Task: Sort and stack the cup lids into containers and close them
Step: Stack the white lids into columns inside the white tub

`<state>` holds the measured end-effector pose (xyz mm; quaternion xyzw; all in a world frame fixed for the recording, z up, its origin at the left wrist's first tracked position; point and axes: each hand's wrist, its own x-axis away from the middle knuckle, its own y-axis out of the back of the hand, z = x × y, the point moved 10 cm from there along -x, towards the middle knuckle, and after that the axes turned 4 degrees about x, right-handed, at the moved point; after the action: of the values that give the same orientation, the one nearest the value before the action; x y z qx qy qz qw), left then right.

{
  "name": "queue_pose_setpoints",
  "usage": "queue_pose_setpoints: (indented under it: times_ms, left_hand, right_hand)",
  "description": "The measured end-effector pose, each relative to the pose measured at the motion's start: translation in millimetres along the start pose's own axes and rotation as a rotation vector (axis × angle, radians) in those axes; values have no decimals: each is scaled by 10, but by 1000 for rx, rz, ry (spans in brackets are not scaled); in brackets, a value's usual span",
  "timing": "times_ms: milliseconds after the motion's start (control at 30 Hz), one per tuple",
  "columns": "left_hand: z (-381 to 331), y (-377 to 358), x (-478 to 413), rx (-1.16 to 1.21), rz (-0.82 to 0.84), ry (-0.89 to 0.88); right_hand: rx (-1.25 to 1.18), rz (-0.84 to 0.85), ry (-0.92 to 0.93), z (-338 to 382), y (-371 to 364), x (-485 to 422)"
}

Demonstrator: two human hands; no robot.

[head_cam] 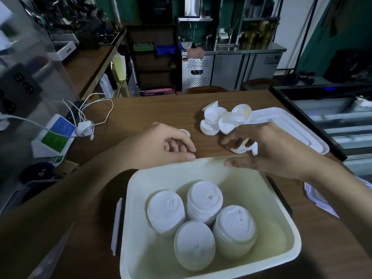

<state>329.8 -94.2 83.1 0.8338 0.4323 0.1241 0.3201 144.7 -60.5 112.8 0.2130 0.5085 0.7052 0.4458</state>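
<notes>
Both hands were just past the far rim of the cream tub (292, 228), out over the wooden table (149, 109). Hard bits first: a sliver of white lid (186, 132) peeked out behind the left hand (173, 143), and honestly I couldn't tell if the curled fingers had hold of it or if it just lay on the table behind them. Its thumb sat right by the tub's rim. Over on the right edge something clear and plastic (318, 198) was mostly covered by the forearm, no idea what. The right hand (271, 150) was clearer: fingers wrapped round a small stack of lids (242, 149), thumb stretched along the rim. Inside the tub stood four stacks of lids (205, 198), packed together. A loose pile of lids (219, 119) lay further back, touching the flat white tub cover (291, 125).
</notes>
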Motion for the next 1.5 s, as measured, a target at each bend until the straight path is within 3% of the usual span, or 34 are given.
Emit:
queue_pose_setpoints:
  times_ms: [200,400,700,833,1067,1500]
  left_hand:
    - [446,208,-362,33,-81,74]
    - [1198,257,-755,-130,-168,268]
    - [2109,-54,-1044,-198,-181,497]
    - [2175,-67,-1035,-110,-314,437]
    - [2185,-48,-1024,-94,-322,405]
    - [1805,55,-842,-26,-259,311]
  right_hand:
    - [13,-5,-81,-401,-112,-401]
    - [44,-94,-178,-937,-314,-869]
    - [208,3,-294,-1542,-829,-1460]
    - [314,11,-282,-1585,-1047,-1597]
    - [312,-38,-311,-1640,-1110,-1665]
    - [-31,-51,-265,-1234,-832,-1387]
